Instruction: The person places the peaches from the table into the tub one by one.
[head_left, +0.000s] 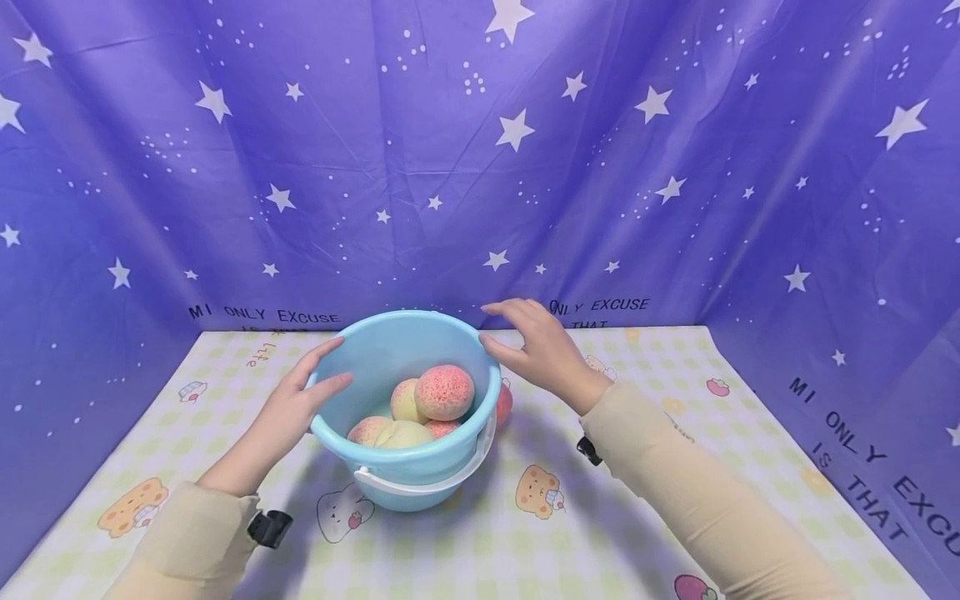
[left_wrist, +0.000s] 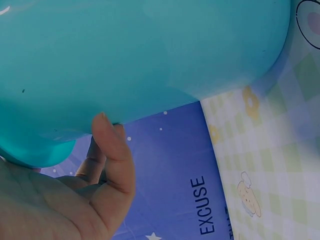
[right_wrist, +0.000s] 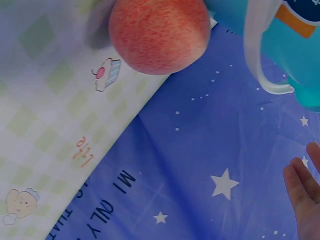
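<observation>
A light blue bucket point(head_left: 420, 479) with a white handle point(head_left: 435, 483) stands near the middle of the table. Several peaches point(head_left: 444, 392) in pink and pale yellow lie inside it. My left hand point(head_left: 288, 408) grips the left side of the rim, thumb over the edge; the left wrist view shows its fingers bent against the outer wall. My right hand point(head_left: 551, 350) is at the right side of the rim with its fingers spread, holding nothing. Another peach point(right_wrist: 160, 35) sits on the table just right of the bucket, partly hidden behind it in the head view.
A checked tablecloth point(head_left: 600, 533) with cartoon prints covers the table. Purple cloth point(head_left: 420, 167) with white stars hangs behind and at both sides. Black bands point(head_left: 270, 528) are worn near both wrists.
</observation>
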